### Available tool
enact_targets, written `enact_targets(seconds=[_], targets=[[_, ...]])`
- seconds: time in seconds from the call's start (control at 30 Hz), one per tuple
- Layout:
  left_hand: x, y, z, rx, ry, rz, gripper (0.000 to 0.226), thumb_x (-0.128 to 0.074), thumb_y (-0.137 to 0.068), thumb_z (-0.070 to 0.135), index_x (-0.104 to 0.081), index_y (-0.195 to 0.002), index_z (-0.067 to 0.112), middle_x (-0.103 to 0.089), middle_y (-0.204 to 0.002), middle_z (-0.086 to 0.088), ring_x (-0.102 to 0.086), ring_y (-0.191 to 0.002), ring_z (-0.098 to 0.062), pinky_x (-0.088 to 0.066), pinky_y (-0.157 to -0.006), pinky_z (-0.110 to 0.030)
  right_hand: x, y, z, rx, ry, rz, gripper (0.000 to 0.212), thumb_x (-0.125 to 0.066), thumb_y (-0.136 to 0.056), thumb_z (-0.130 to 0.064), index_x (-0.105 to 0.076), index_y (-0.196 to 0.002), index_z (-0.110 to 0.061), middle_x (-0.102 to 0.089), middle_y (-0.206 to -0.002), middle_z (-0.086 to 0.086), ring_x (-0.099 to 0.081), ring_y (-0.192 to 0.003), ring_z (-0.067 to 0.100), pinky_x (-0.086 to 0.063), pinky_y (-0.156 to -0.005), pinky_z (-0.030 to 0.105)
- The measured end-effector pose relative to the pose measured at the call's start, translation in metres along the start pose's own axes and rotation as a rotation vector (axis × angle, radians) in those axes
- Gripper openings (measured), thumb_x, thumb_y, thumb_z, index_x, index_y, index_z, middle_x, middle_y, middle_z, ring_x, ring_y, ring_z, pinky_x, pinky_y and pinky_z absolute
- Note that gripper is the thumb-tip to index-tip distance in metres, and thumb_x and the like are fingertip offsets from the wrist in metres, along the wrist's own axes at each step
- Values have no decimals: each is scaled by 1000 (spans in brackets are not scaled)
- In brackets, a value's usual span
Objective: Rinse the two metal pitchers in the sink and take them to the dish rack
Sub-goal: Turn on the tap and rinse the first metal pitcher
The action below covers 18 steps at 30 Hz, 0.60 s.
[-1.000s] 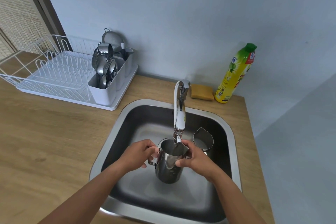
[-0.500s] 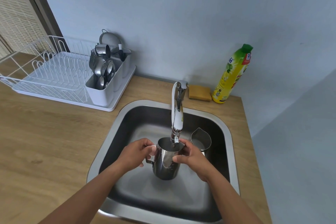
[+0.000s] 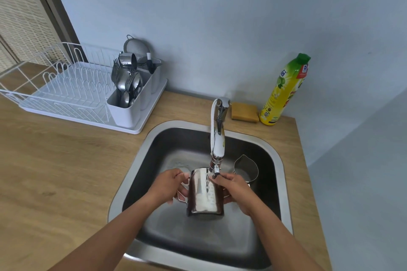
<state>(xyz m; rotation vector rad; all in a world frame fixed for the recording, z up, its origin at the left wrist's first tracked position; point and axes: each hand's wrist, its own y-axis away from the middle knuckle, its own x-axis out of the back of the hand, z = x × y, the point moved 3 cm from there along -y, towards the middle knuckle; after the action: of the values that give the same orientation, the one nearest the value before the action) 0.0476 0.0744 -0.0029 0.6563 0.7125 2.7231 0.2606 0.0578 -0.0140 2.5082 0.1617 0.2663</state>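
I hold a shiny metal pitcher [image 3: 206, 193] over the steel sink [image 3: 136, 160], tipped so its mouth points away from me, right under the tap's spout [image 3: 217, 156]. Water runs down its side. My left hand [image 3: 169, 185] grips the handle on the left. My right hand [image 3: 233, 187] clasps the body on the right, fingers near the rim. A second metal pitcher [image 3: 245, 168] stands upright in the sink's right part, just behind my right hand. The white dish rack [image 3: 66, 88] sits on the counter at the far left.
A cutlery caddy [image 3: 130, 99] full of spoons and forks stands at the rack's right end, a strainer behind it. A yellow sponge [image 3: 244, 112] and a dish soap bottle [image 3: 284, 90] are behind the sink by the wall. Wooden counter [image 3: 55, 171] lies left of the sink.
The pitcher went from upright under the tap to tipped away from me, its outside now under the water. Both hands kept their hold; my view shifted slightly.
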Motion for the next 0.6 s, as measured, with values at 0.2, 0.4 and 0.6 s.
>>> enact_targets(seconds=[0.2, 0.4, 0.6], targets=[[-4, -4, -7, 107, 58, -74, 31, -48, -101, 29, -64, -90, 5, -75, -68, -10, -65, -51, -18, -35, -38, -20, -2, 7, -5, -83, 27, 62, 33, -65, -87, -47, -68, -83, -14, -68, -73, 4, -64, -58, 17, -56, -60, 31], [-7, -2, -6, 148, 109, -108, 28, -50, -100, 29, -63, -86, 8, -70, -57, -3, -56, -41, -12, -31, -37, -16, -6, 18, -14, -118, 13, 84, 36, -58, -91, -47, -66, -85, -13, -65, -70, 4, -61, -57, 18, -50, -49, 26], [-7, -1, -4, 80, 157, -142, 23, -50, -101, 26, -59, -91, 7, -76, -77, -17, -68, -53, -21, -45, -39, -23, -10, 19, -12, -63, 41, 28, 64, -74, -72, -60, -55, -123, -26, -69, -111, -3, -68, -97, 16, -57, -77, 35]])
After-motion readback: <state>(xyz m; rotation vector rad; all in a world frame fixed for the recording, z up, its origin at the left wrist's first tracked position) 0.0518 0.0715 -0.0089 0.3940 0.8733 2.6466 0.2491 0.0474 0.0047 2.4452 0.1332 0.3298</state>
